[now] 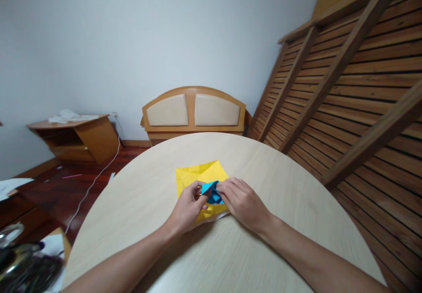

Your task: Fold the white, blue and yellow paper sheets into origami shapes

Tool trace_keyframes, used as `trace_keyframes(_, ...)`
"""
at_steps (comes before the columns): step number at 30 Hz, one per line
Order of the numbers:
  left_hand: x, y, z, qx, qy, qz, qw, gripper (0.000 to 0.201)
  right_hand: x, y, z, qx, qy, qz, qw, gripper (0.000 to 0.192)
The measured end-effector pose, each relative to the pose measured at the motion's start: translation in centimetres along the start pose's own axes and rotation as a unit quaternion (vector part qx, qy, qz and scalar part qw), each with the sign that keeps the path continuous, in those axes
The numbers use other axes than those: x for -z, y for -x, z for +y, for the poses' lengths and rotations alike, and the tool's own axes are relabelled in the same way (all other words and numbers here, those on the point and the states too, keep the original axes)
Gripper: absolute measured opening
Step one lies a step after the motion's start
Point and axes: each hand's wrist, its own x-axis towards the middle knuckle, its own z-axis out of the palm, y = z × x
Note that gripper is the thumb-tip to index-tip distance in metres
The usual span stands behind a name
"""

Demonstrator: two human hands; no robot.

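A: Blue folded paper (211, 192), small, pinched from both sides over the near half of the yellow sheet (201, 175).
B: Left hand (187, 207)?
A: Closed on the blue piece's left edge.
B: Right hand (242, 200)?
A: Fingertips clamped on its right edge. Equally near; long axis roughly left to right across the yellow sheet, lying on the round table (138, 205).

The round bench (263, 240) is pale wood-grain laminate, smooth and matt. The yellow sheet (198, 174) is thin creased paper with a slight sheen; the small blue piece (212, 194) is folded matt paper. The slatted frame (362, 86) is bare brown wood. The floor (66, 187) is glossy dark red wood.
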Motion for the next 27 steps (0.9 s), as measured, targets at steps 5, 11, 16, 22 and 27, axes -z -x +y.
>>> trace_keyframes(5, -0.1, 0.3, 0.0, -0.029, -0.037, -0.004, 0.999, 0.034, -0.5, 0.3, 0.3, -0.114, -0.084, 0.038, 0.989, 0.012)
trace_keyframes(11, -0.1, 0.3, 0.1, -0.05, -0.134, 0.013, 0.99, 0.015, -0.1, 0.1, -0.1, -0.221, -0.147, 0.054, 0.963, 0.014)
trace_keyframes(16, 0.0, 0.3, 0.0, -0.079, -0.173, 0.007, 0.982, 0.016, 0.5, -0.3, -0.2, -0.309, -0.26, 0.073, 0.912, 0.016)
trace_keyframes(22, 0.3, 0.6, 0.5, -0.108, -0.285, -0.008, 0.952, 0.021, 1.9, -0.4, 0.4, -0.154, -0.092, 0.075, 0.981, 0.016)
trace_keyframes(27, 0.4, 1.1, 1.2, -0.16, -0.281, -0.027, 0.946, 0.023, 2.2, -0.2, 0.5, 0.046, -0.019, 0.042, 0.998, 0.018)
